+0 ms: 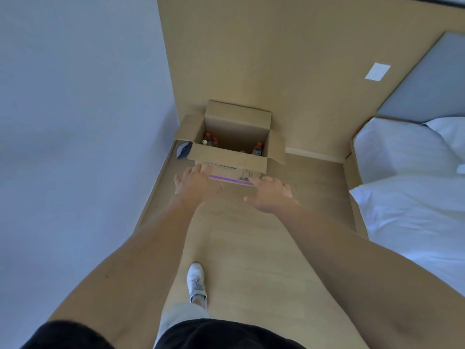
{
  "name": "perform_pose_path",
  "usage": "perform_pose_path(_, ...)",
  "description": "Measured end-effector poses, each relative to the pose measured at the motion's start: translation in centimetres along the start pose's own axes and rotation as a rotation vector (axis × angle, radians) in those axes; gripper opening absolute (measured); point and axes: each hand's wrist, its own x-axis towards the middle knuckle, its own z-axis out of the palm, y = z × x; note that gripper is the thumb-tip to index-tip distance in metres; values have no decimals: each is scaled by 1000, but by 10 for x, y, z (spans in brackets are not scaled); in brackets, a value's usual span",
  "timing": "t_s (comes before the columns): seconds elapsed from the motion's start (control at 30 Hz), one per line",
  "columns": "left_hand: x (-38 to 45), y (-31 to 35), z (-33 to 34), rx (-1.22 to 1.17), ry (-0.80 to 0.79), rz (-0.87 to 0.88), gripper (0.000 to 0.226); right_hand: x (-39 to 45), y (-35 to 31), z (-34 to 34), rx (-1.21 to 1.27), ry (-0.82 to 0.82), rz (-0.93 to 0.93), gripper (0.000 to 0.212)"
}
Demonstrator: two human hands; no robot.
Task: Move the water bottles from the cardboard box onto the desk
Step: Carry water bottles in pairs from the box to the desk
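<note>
An open cardboard box [227, 161] with a purple stripe stands on the wooden floor against the back wall, its flaps folded outward. Inside it stand several water bottles with red caps: a small group at the left [210, 141] and one at the right [258, 149]. My left hand [195, 183] reaches forward with fingers spread, in front of the box's lower left corner. My right hand [270, 192] is stretched out beside it, fingers relaxed, before the box's lower right corner. Both hands hold nothing. No desk is in view.
A bed [412, 187] with white bedding fills the right side. A white wall [75, 122] runs along the left. A dark blue object [183, 149] lies beside the box's left flap. My white shoe [196, 282] is on the floor [251, 248] below.
</note>
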Motion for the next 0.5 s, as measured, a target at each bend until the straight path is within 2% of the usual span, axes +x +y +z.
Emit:
perform_pose_path(0.1,58,-15,-24,27,-31,33,59,43,-13,-20,32,-15,45,67)
perform_pose_path(0.2,115,-24,-48,21,6,59,54,83,-23,-40,61,-2,103,60)
perform_pose_path(0.33,176,-24,-70,36,-2,92,66,130,-28,-61,90,9,149,62)
perform_pose_path(0.5,244,-24,-77,52,-34,155,66,188,-22,-84,88,4,145,62)
